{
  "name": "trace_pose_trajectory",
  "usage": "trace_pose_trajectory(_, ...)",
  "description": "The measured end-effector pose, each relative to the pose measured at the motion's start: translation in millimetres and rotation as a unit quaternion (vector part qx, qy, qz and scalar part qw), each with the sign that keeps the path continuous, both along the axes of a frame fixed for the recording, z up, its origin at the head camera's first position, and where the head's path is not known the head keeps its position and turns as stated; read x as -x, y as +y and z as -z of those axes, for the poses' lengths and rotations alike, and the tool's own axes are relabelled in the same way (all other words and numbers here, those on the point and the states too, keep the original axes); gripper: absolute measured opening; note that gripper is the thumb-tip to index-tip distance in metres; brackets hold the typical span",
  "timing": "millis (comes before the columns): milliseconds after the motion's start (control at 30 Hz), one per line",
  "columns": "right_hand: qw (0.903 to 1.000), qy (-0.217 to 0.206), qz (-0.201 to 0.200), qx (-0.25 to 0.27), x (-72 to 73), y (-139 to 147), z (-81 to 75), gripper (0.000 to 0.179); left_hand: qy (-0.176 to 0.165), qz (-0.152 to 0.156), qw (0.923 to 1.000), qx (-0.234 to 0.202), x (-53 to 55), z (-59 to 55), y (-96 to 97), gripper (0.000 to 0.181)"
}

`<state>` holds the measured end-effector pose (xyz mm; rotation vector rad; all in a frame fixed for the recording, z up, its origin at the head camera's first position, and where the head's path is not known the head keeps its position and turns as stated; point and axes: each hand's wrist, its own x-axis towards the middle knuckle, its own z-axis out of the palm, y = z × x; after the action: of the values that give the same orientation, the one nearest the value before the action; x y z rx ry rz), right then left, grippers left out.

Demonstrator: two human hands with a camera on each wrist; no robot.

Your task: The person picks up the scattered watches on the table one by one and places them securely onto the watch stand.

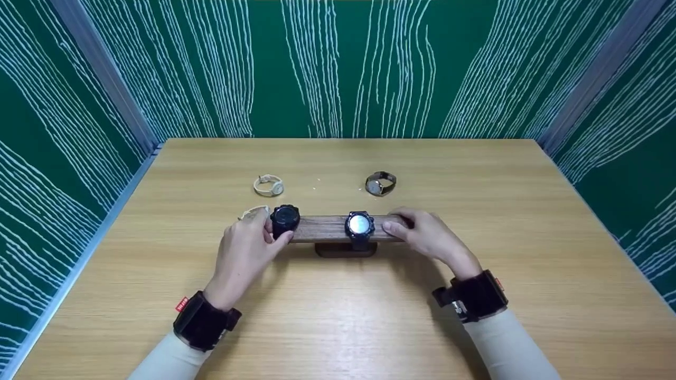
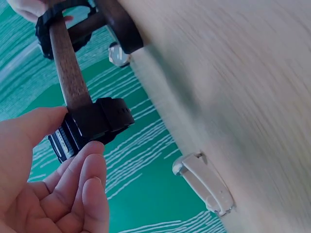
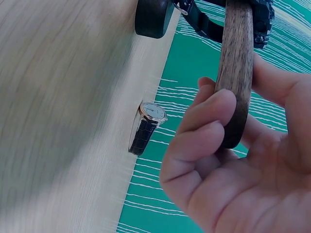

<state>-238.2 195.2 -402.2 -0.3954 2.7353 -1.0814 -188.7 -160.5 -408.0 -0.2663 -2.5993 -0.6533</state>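
Observation:
A wooden watch stand (image 1: 323, 229) with a long crossbar is in the middle of the table. My left hand (image 1: 244, 250) pinches a black watch (image 1: 285, 215) at the bar's left end, thumb and fingers on opposite sides of its case. In the left wrist view the strap of this black watch (image 2: 114, 115) loops around the bar end. Around the bar, right of centre, sits a second dark watch (image 1: 359, 225) with a bright, reflecting face. My right hand (image 3: 228, 160) grips the bar's right end between thumb and curled fingers.
Behind the stand lie a white-strapped watch (image 1: 269, 186) at left and a dark-strapped watch (image 1: 381, 183) at right. A pale strap (image 1: 252, 212) shows partly behind my left hand. Green walls (image 1: 364, 68) with white lines surround the table (image 1: 343, 338) at the back and sides.

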Motion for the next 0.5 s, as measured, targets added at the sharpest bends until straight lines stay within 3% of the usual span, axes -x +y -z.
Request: trace_pose_trajectory(500, 0.9999, -0.011, -0.001, -0.001, 1.1, -0.6, -0.2, 0.053, -0.011, 0.001, 0.9999, 0.006, -3.7, 2.5, 10.3, 0.042)
